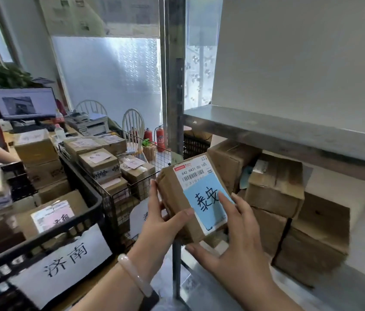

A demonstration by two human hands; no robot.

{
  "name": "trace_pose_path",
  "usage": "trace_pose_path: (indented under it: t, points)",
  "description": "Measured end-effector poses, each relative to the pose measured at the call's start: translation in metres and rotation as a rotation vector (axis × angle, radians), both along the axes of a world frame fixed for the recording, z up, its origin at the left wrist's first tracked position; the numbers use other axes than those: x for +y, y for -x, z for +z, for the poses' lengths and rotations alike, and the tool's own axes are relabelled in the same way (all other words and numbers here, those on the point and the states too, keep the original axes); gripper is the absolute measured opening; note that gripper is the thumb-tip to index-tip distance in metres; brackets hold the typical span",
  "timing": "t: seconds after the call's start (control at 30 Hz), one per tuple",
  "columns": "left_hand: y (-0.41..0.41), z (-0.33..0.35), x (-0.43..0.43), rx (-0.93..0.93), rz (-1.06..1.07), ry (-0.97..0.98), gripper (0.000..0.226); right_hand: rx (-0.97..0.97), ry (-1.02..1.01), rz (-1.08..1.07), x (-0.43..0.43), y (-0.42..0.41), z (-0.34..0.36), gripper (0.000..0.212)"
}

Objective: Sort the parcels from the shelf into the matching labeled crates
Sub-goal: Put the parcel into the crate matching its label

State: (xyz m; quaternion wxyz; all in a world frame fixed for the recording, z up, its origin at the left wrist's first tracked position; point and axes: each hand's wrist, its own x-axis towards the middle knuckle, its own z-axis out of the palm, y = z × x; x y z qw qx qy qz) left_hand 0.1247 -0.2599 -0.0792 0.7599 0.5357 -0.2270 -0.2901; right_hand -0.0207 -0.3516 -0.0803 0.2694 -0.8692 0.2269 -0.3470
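Parcel (174, 194) sits in the left hand (162, 223), fingers curled round it; the right hand's (237, 241) straight fingers touch its label (210, 217). Wire crate (132, 184), maybe its match, lies left of the grip.

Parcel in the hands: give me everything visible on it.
The parcel is a brown cardboard box, closed, held tilted in front of the shelf post. Its top face carries a white shipping label with a barcode and a blue slip handwritten 泰安. The left hand grips its left side; the right hand rests a straight index finger on the slip, thumb beneath the lower corner.
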Motion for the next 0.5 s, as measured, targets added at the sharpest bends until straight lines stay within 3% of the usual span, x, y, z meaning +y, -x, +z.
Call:
trace_pose_path:
  t: [0.27, 0.37, 0.5]
  points:
    - [-0.088, 0.003, 0.065, -0.096, 0.092, -0.148, 0.124, 0.019, -0.117, 0.118, 0.029, -0.105, -0.012, 0.087]
    - [-0.124, 0.008, 0.091, -0.259, 0.137, -0.304, 0.122, 0.009, -0.158, 0.117, 0.030, -0.146, -0.014, 0.082]
    - [-0.177, 0.000, 0.123, -0.461, 0.155, -0.510, 0.097, 0.035, -0.185, 0.027, 0.023, -0.201, -0.016, 0.088]
